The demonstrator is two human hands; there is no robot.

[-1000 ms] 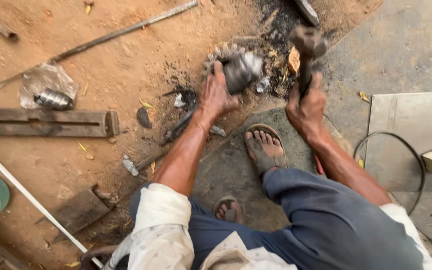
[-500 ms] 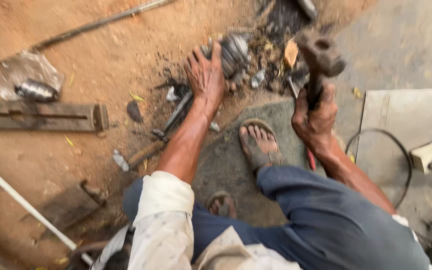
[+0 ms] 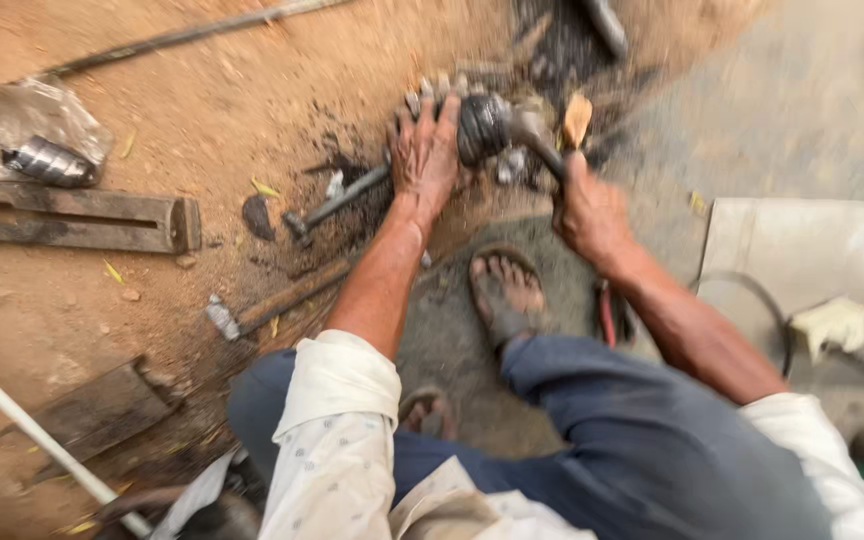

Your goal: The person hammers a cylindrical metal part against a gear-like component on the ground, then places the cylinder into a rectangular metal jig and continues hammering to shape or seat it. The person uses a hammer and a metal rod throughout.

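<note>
Down came the hammer (image 3: 530, 135) onto the greasy joint (image 3: 482, 128) — chisels (image 3: 337, 200) beside it.

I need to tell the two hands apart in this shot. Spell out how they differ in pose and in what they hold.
The left hand lies spread, palm down, on the dark greasy metal part; the right hand is closed in a fist round the hammer handle. The left hand reaches further forward; the right hand sits nearer the sandalled foot. Both are bare and meet at the same part.
</note>
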